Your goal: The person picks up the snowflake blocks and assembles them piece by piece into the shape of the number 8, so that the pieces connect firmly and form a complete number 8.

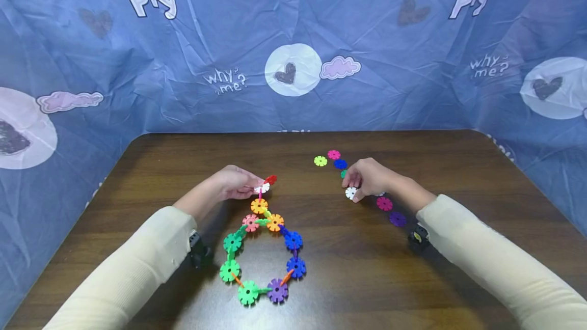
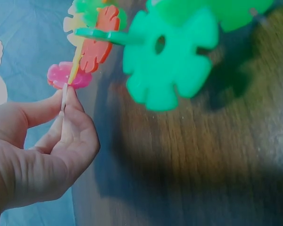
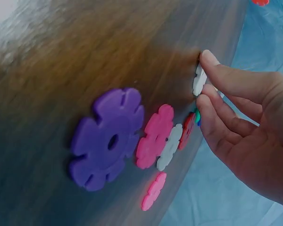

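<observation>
My left hand pinches a white notched disc at the top of a linked chain. A red disc sits beside it, and a pink disc stands edge-on between the white one and an orange disc. Below, slotted discs form a closed ring, among them a green disc, a purple disc and a blue disc. My right hand holds another white notched disc between thumb and fingers, over the loose row; its fingers hide part of that row.
Loose discs lie on the brown table: yellow, pink and blue behind my right hand, magenta and purple near its wrist. A blue printed cloth hangs behind the table.
</observation>
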### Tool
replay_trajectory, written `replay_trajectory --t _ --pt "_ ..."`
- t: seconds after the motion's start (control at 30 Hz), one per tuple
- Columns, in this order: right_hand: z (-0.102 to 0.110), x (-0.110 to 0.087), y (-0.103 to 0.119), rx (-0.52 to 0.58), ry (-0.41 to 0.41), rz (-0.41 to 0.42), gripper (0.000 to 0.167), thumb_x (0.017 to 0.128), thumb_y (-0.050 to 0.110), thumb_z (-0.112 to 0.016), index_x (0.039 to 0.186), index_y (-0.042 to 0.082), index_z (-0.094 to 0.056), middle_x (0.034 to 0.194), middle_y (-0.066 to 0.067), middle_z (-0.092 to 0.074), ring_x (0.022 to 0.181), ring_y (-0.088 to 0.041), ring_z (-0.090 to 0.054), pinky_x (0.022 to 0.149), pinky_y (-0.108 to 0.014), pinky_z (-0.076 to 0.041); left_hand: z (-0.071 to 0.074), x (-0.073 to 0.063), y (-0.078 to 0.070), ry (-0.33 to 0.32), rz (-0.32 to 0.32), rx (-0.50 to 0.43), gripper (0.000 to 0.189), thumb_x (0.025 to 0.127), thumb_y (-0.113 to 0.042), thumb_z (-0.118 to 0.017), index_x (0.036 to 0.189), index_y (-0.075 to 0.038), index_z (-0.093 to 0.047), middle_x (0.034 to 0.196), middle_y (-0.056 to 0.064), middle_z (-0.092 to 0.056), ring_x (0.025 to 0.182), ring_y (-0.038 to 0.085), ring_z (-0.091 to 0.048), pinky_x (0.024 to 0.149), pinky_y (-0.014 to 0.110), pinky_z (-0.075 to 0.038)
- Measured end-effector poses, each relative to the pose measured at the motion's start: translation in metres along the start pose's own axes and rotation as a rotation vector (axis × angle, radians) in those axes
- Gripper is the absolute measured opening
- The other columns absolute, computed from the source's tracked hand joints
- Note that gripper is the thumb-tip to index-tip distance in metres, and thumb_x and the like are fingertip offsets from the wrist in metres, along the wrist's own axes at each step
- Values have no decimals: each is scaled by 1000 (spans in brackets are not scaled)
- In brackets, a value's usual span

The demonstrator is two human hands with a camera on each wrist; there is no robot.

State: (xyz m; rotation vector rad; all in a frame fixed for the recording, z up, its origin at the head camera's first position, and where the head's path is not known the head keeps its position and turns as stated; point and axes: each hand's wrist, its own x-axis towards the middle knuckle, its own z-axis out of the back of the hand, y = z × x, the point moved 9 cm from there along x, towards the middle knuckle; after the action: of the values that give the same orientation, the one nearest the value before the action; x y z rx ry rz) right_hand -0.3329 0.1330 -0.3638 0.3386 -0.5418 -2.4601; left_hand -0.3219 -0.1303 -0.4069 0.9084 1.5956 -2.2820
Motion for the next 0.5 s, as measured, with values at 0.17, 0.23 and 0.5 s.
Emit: replay_trajectory --t 0.17,0.23,0.5 --pt "1 0 -3 -23 9 -37 22 66 6 -86 81 4 -70 76 -6 -69 72 -13 -59 65 -21 -50 -3 0 -2 -5 -8 -56 37 96 -10 -57 129 7 -55 66 -8 -61 62 2 -56 64 15 -50" --pt "1 0 -3 -31 4 -47 23 65 7 -87 79 5 -68 75 -5 -68 71 -12 -58 65 -21 -49 -3 0 -2 -17 4 -71 36 95 -10 -58 128 6 -56 65 -7 -61 61 3 -56 64 15 -50" --pt "3 9 -2 159 -98 -76 12 68 3 -83 74 1 -73 65 -9 -72 50 -7 -62 53 -26 -55 -3 0 -2 -21 14 -59 36 95 -11 -57 128 5 -57 70 -5 -60 64 5 -55 66 15 -51"
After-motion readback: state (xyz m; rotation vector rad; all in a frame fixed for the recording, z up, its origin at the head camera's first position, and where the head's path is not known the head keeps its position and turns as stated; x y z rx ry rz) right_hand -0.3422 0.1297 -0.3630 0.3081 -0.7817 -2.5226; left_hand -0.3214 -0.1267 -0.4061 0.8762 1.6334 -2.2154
